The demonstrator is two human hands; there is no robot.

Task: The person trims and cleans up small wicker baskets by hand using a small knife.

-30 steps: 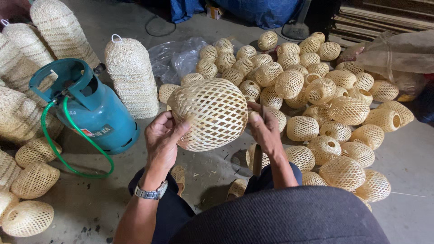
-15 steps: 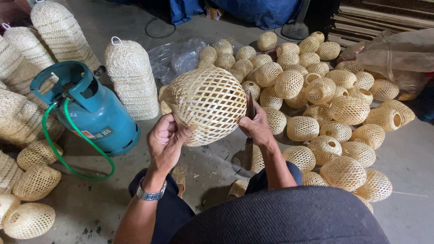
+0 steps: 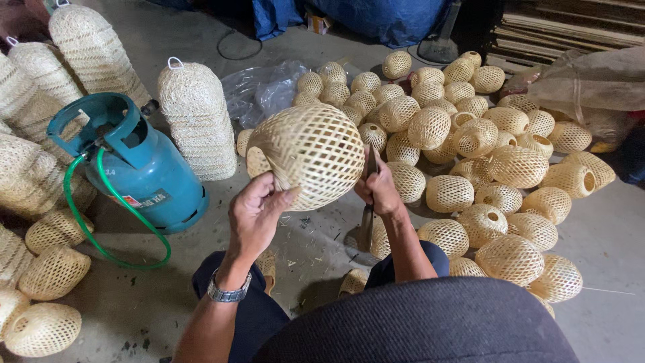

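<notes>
While the left hand (image 3: 254, 214) and right hand (image 3: 380, 190) grasp a round open-weave bamboo shade (image 3: 310, 154) above the floor, matching shades (image 3: 480, 175) lie heaped beside a teal gas cylinder (image 3: 138, 168)

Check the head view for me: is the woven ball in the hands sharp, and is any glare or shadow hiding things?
Head view: woven ball sharp, evenly lit, no glare; both hands, left hand and right hand, crisp; top edge falls into dark shadow around the blue tarp; wide-lens bending at the borders; dark cap blocks the bottom.
</notes>
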